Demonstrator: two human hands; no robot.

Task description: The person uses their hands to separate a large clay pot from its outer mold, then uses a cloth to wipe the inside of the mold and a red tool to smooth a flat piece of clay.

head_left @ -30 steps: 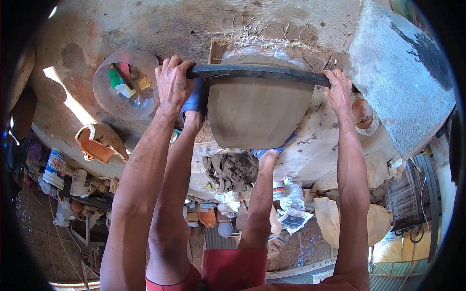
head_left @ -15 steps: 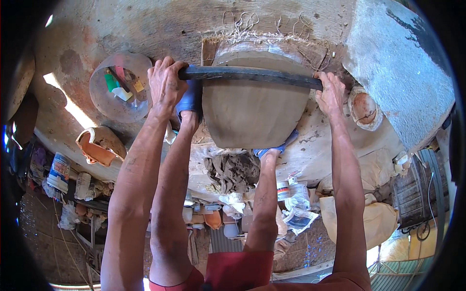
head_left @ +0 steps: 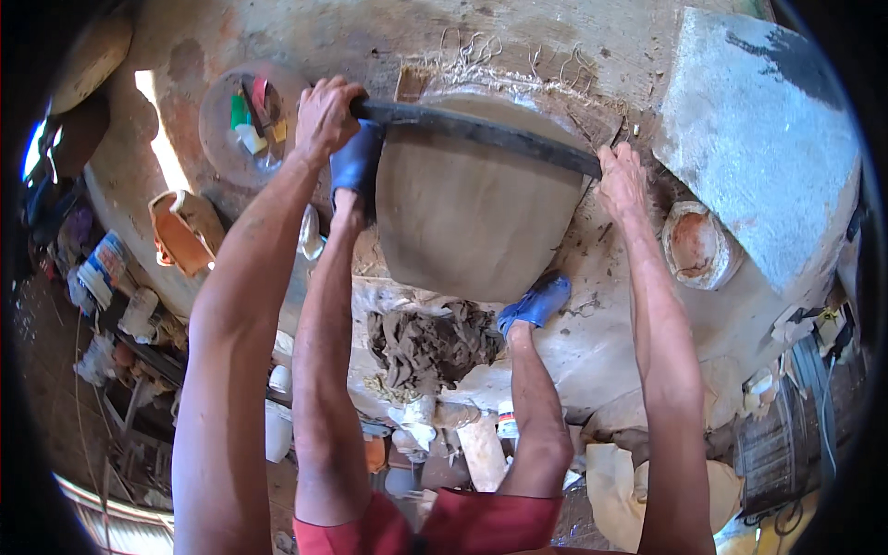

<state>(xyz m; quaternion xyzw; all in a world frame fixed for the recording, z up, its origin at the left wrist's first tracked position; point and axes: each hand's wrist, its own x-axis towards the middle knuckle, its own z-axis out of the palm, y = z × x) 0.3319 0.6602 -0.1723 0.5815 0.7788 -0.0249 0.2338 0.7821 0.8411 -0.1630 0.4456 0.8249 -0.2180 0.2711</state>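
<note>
A smooth, grey-brown clay slab (head_left: 467, 217) lies flat between my feet. Across its far part stretches a long, dark, flat bar (head_left: 486, 137), slanting so that its left end is farther away than its right. My left hand (head_left: 326, 116) is closed around the left end, beyond the slab's edge. At the other end, my right hand (head_left: 622, 183) grips the bar with bent fingers. Under the slab's far edge a cloth with frayed threads (head_left: 499, 74) shows. Nearer to me sits a heap of dark clay scraps (head_left: 430, 347).
Blue shoes (head_left: 541, 301) are on my feet, either side of the slab. A clear round tub (head_left: 217, 153) with small coloured tools stands at the left, near a broken clay pot (head_left: 185, 231). At the right are a crusted bowl (head_left: 694, 242) and a bluish-white board (head_left: 754, 139).
The bar has tilted: its left end has moved farther away and its right end slightly nearer. Both hands keep their hold. The view has shifted a little.
</note>
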